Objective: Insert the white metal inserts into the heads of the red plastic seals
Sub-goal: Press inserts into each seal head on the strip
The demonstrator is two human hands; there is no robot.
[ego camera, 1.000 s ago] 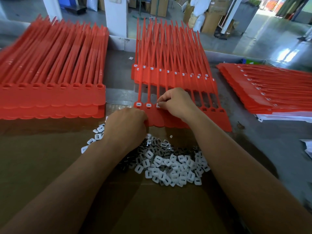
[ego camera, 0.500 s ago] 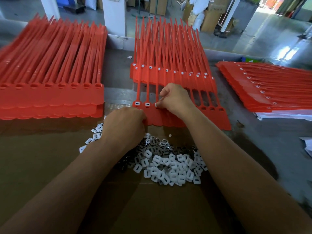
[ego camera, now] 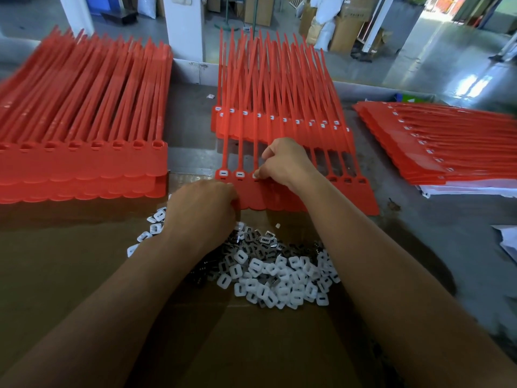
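i'm on the third head of the joined row of red plastic seals (ego camera: 361, 197), which lies mid-surface with its near edge on the brown cardboard sheet (ego camera: 84, 275). my right hand (ego camera: 285, 163) pinches a small white metal insert (ego camera: 255, 175) at that socket. my left hand (ego camera: 201, 211) grips the row's near left corner. the tails run lengthwise toward the far edge, heads nearest me. next, i judge: press it flush, then take another from the loose pile of white inserts (ego camera: 279, 278).
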